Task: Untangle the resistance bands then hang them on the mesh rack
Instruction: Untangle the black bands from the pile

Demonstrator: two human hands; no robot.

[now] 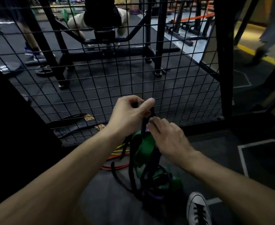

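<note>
A tangle of resistance bands hangs from my hands in front of the black mesh rack (110,88). My left hand (130,114) pinches a black band (144,125) near its top, thumb raised. Just below and to the right, my right hand (167,137) grips the bundle where a wide green band (143,150) and a purple band (154,196) meet. Black loops (131,174) trail down to the floor. Thin red and yellow bands (117,159) lie on the floor behind the bundle.
The mesh rack stands upright straight ahead, with a black post (222,62) at its right end. Behind it are gym machines and a seated person (99,15). A perforated mat (78,124) lies at the rack's foot. My white sneaker (198,210) is at the lower right.
</note>
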